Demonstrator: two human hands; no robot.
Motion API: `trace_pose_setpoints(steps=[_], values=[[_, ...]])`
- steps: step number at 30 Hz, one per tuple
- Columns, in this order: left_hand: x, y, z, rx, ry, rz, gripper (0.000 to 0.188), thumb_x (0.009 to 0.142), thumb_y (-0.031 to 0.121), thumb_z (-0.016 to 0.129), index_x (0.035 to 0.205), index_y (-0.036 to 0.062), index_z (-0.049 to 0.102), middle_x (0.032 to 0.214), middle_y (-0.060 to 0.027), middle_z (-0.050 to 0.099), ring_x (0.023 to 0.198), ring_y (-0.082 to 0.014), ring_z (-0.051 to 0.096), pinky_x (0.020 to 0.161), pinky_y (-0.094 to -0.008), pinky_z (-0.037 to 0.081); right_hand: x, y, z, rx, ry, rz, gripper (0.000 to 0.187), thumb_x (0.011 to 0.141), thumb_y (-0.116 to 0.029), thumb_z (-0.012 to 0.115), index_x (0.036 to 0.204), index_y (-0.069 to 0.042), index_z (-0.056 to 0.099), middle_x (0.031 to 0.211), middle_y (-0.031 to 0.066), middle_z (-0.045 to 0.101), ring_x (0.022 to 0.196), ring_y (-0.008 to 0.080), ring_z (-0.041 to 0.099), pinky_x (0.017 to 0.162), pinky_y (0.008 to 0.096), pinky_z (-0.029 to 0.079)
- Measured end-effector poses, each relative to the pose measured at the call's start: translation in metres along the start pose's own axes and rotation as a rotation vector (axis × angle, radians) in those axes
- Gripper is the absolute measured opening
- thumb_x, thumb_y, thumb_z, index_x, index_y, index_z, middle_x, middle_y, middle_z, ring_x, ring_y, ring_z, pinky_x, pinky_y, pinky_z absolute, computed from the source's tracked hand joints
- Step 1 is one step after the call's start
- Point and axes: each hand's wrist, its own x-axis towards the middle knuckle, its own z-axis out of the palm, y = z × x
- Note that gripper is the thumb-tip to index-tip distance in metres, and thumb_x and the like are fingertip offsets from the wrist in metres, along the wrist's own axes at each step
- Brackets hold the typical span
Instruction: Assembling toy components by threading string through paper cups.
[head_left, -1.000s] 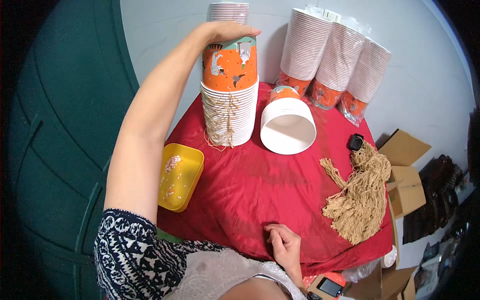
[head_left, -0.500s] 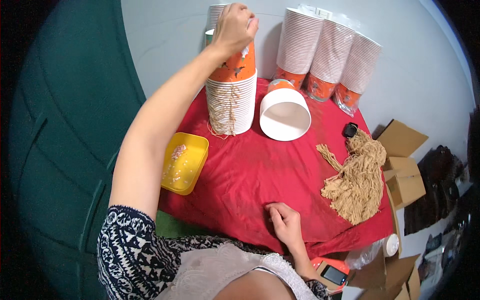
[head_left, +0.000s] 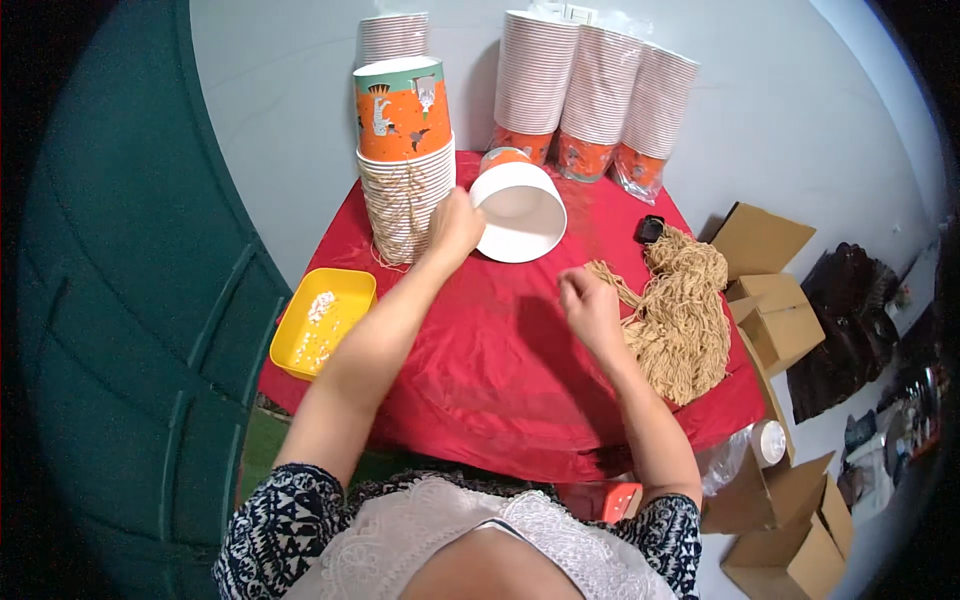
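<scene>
My left hand (head_left: 457, 227) is curled closed between a tall stack of paper buckets and a bucket lying on its side. It is right at the left rim of the lying bucket (head_left: 522, 222), whose white mouth faces me. What its fingers hold, if anything, is hidden. On the stack (head_left: 405, 205), tan strings hang over the white rims, and an orange bucket with a green band (head_left: 405, 110) stands on top. My right hand (head_left: 592, 308) hovers over the red cloth with fingers pinched together, beside the loose end of a tan twine bundle (head_left: 685, 320); anything in it is too small to make out.
A yellow tray (head_left: 345, 320) with small white and pinkish bits sits at the left. Bagged bucket stacks (head_left: 600, 90) line the wall at the back. A small black object (head_left: 650, 229) lies by the twine. Cardboard boxes (head_left: 780, 320) stand right of the red-covered table (head_left: 480, 400).
My left hand has come down from the top of the bucket stack to the lying bucket's rim. My right hand has risen from the near table edge toward the twine. The view has shifted.
</scene>
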Motion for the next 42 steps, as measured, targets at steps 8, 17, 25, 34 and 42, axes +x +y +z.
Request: trace_pose_setpoints(steps=[8, 17, 25, 34, 42], values=[[-0.022, -0.051, 0.069, -0.217, 0.373, -0.16, 0.028, 0.081, 0.019, 0.074, 0.091, -0.0032, 0.06, 0.081, -0.0185, 0.066, 0.077, -0.0341, 0.064, 0.072, -0.044, 0.049, 0.072, 0.077, 0.042, -0.143, 0.22, -0.034, 0.016, 0.085, -0.007, 0.061, 0.099, 0.001, 0.059, 0.095, 0.0227, 0.063, 0.089, 0.0392, 0.063, 0.079, 0.0462, 0.05], [-0.026, -0.048, 0.091, -0.395, 0.417, -0.182, 0.019, 0.081, 0.013, 0.073, 0.085, -0.0002, 0.059, 0.08, -0.0161, 0.063, 0.077, -0.0326, 0.062, 0.071, -0.0432, 0.048, 0.096, 0.091, 0.075, -0.058, 0.376, -0.073, 0.015, 0.086, -0.006, 0.065, 0.095, 0.0, 0.054, 0.092, 0.0173, 0.057, 0.085, 0.0362, 0.059, 0.075, 0.0453, 0.048], [-0.024, -0.059, 0.104, -0.413, 0.464, -0.202, 0.019, 0.079, 0.008, 0.073, 0.081, 0.0004, 0.055, 0.076, -0.0147, 0.059, 0.073, -0.0326, 0.06, 0.07, -0.0425, 0.047, 0.098, 0.093, 0.086, -0.068, 0.353, -0.01, 0.014, 0.084, -0.004, 0.063, 0.089, 0.0, 0.051, 0.085, 0.0176, 0.056, 0.08, 0.0363, 0.059, 0.071, 0.0456, 0.047], [-0.029, -0.055, 0.099, -0.429, 0.469, -0.173, 0.01, 0.079, 0.005, 0.068, 0.084, -0.001, 0.061, 0.074, -0.0177, 0.063, 0.072, -0.0358, 0.062, 0.069, -0.0437, 0.048, 0.092, 0.088, 0.083, -0.056, 0.377, -0.036, 0.012, 0.083, 0.0, 0.06, 0.095, 0.002, 0.06, 0.088, 0.0206, 0.063, 0.083, 0.0372, 0.063, 0.075, 0.0448, 0.05], [-0.038, -0.048, 0.073, -0.364, 0.232, -0.076, 0.035, 0.079, -0.001, 0.051, 0.111, -0.0001, 0.065, 0.095, -0.0248, 0.068, 0.093, -0.0412, 0.066, 0.081, -0.048, 0.05, 0.074, 0.076, 0.067, 0.117, 0.13, 0.08, 0.051, 0.082, -0.002, 0.052, 0.132, -0.002, 0.056, 0.11, 0.0269, 0.066, 0.1, 0.0338, 0.068, 0.088, 0.0398, 0.052]])
